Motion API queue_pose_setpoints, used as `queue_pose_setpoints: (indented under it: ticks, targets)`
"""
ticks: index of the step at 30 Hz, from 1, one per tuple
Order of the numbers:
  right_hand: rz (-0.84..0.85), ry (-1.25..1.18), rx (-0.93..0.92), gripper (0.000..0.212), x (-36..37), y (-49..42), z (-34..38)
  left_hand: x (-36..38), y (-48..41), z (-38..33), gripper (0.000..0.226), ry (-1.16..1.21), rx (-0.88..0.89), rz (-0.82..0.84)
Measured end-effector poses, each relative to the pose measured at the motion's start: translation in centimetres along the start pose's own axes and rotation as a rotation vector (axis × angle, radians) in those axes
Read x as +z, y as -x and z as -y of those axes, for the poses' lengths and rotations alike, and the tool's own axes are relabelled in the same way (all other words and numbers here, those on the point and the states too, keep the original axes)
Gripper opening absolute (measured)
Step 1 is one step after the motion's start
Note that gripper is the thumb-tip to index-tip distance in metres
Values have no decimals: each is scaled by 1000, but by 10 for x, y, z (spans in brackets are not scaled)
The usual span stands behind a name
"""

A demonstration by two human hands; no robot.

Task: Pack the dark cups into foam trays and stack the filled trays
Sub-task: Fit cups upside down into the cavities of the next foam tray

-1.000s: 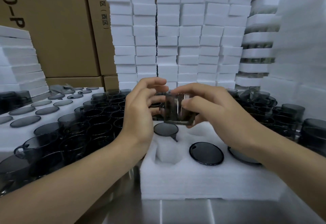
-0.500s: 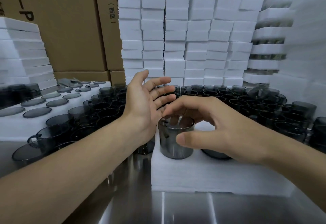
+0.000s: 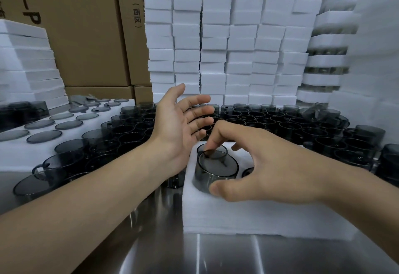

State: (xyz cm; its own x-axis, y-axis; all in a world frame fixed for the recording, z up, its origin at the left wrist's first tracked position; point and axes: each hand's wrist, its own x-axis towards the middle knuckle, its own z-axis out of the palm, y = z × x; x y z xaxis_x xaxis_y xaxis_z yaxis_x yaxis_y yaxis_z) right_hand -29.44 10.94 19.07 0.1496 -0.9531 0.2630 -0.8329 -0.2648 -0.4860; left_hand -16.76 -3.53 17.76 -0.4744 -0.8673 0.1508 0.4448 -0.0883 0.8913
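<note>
One cup [image 3: 216, 172], head view, stands in the tray's [image 3: 237, 215] near-left pocket on the counter [image 3: 216, 256]. Your right hand [image 3: 274, 166] pinches it, thumb on the wall, fingers at the far rim; your left hand [image 3: 179, 127] is spread and empty. Likely light, rigid, slick and breakable, so grip across the wall.

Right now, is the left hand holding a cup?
No, the left hand hovers open with straight fingers; only the right hand grips a dark cup.

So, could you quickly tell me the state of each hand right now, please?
Left hand: open, fingers spread, holding nothing.
Right hand: thumb and fingers curled round the dark cup seated in the foam tray.
</note>
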Motion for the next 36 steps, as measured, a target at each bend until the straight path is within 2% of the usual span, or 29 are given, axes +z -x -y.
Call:
queue_pose_setpoints:
  ticks: [6,11,20,27,33,36]
  targets:
    - [-36,65,-22,38,-1,1,1,0,0,-1,53,-30,3,21]
    - [25,108,-44,33,-4,-1,-2,-1,1,-1,52,-65,1,36]
    - [25,21,-44,37,-2,-4,-11,-3,-1,0,52,-69,2,54]
    - [106,-19,-1,41,3,-7,-19,-3,1,-1,52,-84,8,67]
    - [76,-20,-66,38,3,-8,-20,1,3,0,50,-151,32,83]
    - [-57,-102,-74,29,0,-11,-27,4,3,1,48,-166,38,86]
